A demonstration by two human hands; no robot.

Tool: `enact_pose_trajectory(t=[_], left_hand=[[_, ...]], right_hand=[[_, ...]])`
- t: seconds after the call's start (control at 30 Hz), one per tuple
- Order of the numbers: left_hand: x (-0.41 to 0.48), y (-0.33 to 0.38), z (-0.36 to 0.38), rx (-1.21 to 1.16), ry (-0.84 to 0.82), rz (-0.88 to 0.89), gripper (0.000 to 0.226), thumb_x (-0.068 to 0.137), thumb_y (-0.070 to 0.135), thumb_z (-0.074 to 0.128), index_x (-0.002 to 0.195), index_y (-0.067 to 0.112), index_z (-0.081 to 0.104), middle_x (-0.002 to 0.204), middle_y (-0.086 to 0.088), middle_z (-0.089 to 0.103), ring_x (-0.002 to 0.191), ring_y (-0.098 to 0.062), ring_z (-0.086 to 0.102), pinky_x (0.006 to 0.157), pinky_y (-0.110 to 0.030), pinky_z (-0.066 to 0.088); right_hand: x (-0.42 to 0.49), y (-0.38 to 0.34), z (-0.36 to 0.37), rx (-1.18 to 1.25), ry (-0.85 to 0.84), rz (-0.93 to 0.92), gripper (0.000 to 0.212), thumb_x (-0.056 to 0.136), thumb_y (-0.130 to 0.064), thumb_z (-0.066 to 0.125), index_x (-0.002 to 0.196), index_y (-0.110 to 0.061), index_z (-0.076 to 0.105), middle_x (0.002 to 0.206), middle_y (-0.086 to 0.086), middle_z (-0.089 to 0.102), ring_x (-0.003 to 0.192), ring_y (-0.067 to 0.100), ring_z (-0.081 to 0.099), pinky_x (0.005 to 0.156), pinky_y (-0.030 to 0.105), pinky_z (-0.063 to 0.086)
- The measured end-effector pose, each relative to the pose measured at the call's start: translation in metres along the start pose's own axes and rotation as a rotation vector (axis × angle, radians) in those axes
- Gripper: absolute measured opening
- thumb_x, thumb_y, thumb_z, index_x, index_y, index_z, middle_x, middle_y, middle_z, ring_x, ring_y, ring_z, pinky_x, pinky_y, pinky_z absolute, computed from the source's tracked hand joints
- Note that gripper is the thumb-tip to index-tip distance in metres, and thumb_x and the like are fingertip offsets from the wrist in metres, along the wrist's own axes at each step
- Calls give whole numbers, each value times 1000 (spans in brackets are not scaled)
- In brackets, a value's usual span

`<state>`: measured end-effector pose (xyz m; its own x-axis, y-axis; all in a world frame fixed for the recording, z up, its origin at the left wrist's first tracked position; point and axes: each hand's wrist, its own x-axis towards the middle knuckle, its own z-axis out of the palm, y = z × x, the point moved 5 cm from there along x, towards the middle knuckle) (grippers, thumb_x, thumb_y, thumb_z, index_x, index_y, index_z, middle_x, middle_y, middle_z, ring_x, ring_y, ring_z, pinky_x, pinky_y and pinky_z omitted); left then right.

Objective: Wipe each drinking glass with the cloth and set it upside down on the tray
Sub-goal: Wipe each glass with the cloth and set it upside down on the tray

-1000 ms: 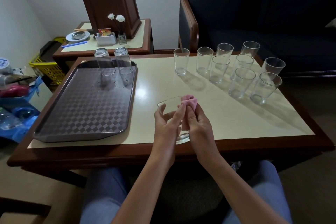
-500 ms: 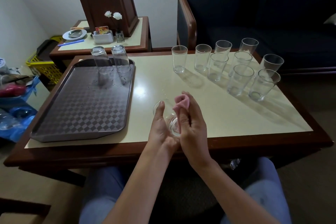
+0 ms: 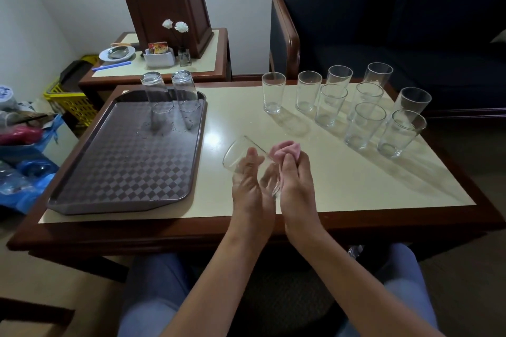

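The glass point(image 3: 235, 157) tilts above the desk point(image 3: 342, 189), mouth toward the tray point(image 3: 123, 172) at left, base between both hands. The left hand point(image 3: 250, 183), nearer the tray, grips it. The right hand point(image 3: 297, 180) clenches the cloth point(image 3: 286, 148).

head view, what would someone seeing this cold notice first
Front and centre, the left hand holds a tilted glass above the table while the right hand grips a bunched pink cloth at its side. Nine upright glasses cluster on the table's far right. On the left, a checkered tray carries two upturned glasses at its far end.
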<state>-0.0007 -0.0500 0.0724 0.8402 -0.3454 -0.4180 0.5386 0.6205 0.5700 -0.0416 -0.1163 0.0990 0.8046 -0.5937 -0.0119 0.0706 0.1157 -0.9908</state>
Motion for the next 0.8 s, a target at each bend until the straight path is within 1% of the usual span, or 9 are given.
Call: enact_pose_trajectory(t=[0.1, 0.17, 0.27, 0.33, 0.43, 0.57, 0.63, 0.73, 0.8], left_hand=[[2, 9, -6, 321, -35, 309, 60, 83, 38, 73, 130, 22, 40, 135, -6, 56, 116, -16, 63, 87, -23, 55], [5, 10, -10, 506, -96, 413, 70, 79, 47, 80, 130, 23, 39, 135, -5, 56, 126, -24, 58, 103, -39, 52], [4, 14, -14, 644, -159, 508, 74, 72, 51, 74, 130, 21, 39, 133, -2, 55, 126, -20, 57, 110, -51, 46], [5, 18, -17, 698, -224, 538, 73, 71, 48, 76, 130, 28, 38, 129, 1, 54, 121, -15, 61, 105, -41, 51], [7, 21, -26, 908, -281, 499, 81, 65, 56, 81, 133, 40, 39, 120, 11, 58, 102, -13, 68, 93, -35, 57], [1, 18, -27, 1203, -405, 451, 77, 70, 44, 87, 135, 40, 46, 116, 9, 64, 93, -14, 70, 81, -25, 57], [0, 16, -23, 1254, -457, 430, 70, 74, 33, 88, 132, 40, 50, 112, 8, 66, 93, -14, 69, 76, -21, 55], [0, 16, -23, 1202, -429, 382, 63, 71, 33, 90, 126, 40, 59, 108, 4, 69, 91, -14, 71, 78, -29, 61], [3, 21, -26, 1150, -355, 306, 68, 60, 47, 88, 122, 31, 65, 109, 1, 72, 91, -17, 74, 84, -40, 62]], right_hand=[[7, 20, -1, 216, 1, 367, 30, 109, -28, 34, 104, -18, 63, 112, 5, 72, 105, 15, 68, 94, 33, 52], [6, 21, -2, 315, -14, 479, 34, 109, -24, 36, 102, -10, 66, 87, 3, 78, 83, 13, 73, 78, 30, 57], [2, 22, -11, 88, -92, 531, 38, 108, -25, 39, 83, -12, 65, 46, -5, 61, 44, 6, 59, 61, 27, 52], [6, 23, -21, -66, -98, 462, 40, 107, -26, 40, 81, -11, 66, 42, -7, 54, 42, 12, 49, 58, 26, 48], [18, 11, -31, -144, -31, 214, 30, 107, -27, 42, 102, -18, 71, 66, -7, 67, 65, 21, 53, 84, 38, 56], [33, -11, -20, -152, -268, 103, 25, 106, -22, 46, 109, -21, 71, 103, -1, 76, 89, 18, 66, 88, 35, 51], [38, -15, -11, -330, -410, 54, 22, 104, -19, 51, 99, -21, 73, 94, 6, 74, 80, 9, 64, 76, 27, 49], [35, -16, -3, -373, -484, -12, 22, 103, -13, 52, 91, -13, 71, 68, -7, 65, 55, -3, 53, 60, 16, 43], [25, -16, -2, -254, -513, -79, 20, 101, -7, 52, 94, -6, 70, 82, 3, 72, 67, -4, 62, 65, 11, 48]])
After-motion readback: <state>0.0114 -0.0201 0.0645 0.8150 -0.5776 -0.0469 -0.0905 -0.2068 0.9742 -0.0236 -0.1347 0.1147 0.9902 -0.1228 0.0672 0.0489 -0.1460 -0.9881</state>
